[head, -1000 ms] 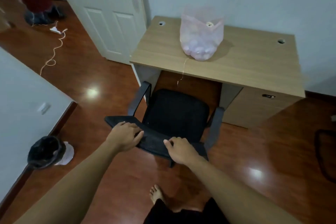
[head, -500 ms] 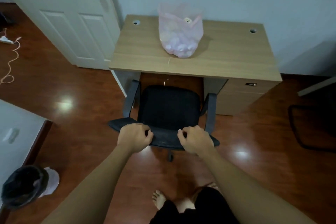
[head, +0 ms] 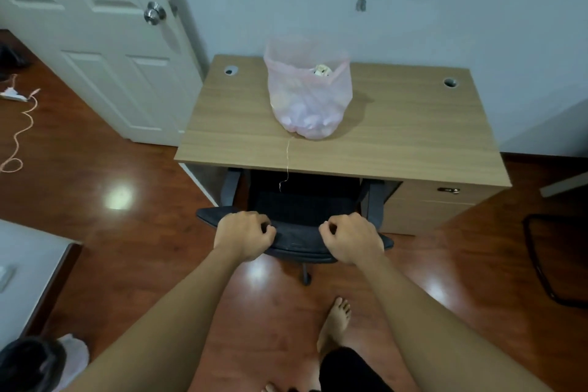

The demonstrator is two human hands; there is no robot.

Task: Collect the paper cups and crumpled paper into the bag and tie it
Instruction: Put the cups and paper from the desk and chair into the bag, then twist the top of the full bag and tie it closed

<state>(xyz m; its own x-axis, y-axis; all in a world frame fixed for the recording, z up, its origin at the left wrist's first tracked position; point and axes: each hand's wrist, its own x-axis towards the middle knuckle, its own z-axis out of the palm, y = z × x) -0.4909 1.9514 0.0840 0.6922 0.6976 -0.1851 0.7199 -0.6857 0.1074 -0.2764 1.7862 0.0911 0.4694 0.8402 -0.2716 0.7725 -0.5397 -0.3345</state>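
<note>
my fingers [head: 264, 227] are curled over the top edge of the chair [head: 297, 240] back, left hand [head: 243, 234] and right hand [head: 351, 237] gripping it side by side. i see the chair's seat under the desk [head: 413, 130] front. the pink bag [head: 308, 95] stands open on the desk, mid-back, pale crumpled paper [head: 310, 119] inside. a thin string [head: 288, 159] hangs over the desk's front edge.

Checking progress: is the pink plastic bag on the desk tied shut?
No, the pink plastic bag stands open-mouthed on the wooden desk.
</note>
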